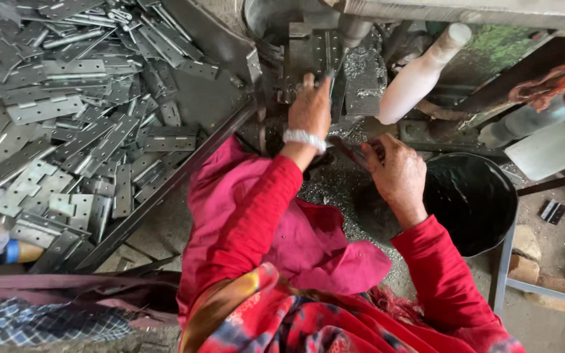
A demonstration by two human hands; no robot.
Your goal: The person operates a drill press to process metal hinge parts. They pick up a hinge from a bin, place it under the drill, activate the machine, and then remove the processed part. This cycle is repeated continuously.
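Observation:
My left hand [310,108], with a white bangle on the wrist, reaches forward and presses a grey metal hinge plate [308,55] against the machine's work bed. My right hand [397,171] is closed around a thin dark metal lever [351,151] that sticks out low beside the machine. Both arms wear red sleeves. How the fingers of the left hand grip the plate is partly hidden by the hand itself.
A big heap of grey metal hinges [67,111] fills the tray at left. A black bucket [472,199] sits at right, a white plastic bottle [420,75] leans behind it. Metal shavings [335,189] cover the surface near my lap. A metal frame [505,274] runs at lower right.

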